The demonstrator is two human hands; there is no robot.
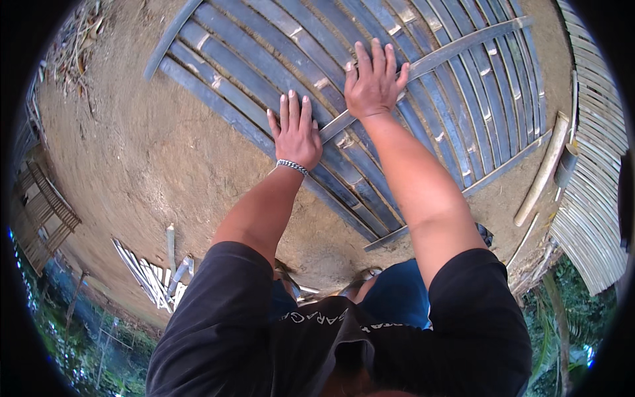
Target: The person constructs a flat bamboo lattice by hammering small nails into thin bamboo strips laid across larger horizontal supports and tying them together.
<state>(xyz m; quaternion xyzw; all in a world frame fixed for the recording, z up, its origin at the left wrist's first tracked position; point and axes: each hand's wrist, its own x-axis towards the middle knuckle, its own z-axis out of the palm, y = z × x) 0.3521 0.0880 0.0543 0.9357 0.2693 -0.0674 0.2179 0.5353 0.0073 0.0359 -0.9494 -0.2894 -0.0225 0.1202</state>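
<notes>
A large panel of dark split-bamboo slats (258,63) lies on the ground in front of me, its slats side by side with narrow gaps. Crosswise strips join them, one of them a middle cross strip (456,49). My left hand (297,135), with a chain bracelet at the wrist, rests flat on the slats near the panel's left edge, beside the end of the middle strip. Farther right, my right hand (374,79) is spread over the slats and covers part of that strip. Neither hand grips anything.
Bare brown earth (132,152) surrounds the panel. Cut bamboo pieces (155,278) lie in a pile at lower left. A bamboo pole (542,169) and a pale slatted bamboo panel (595,165) are at the right. A slatted bamboo structure (46,212) stands at far left.
</notes>
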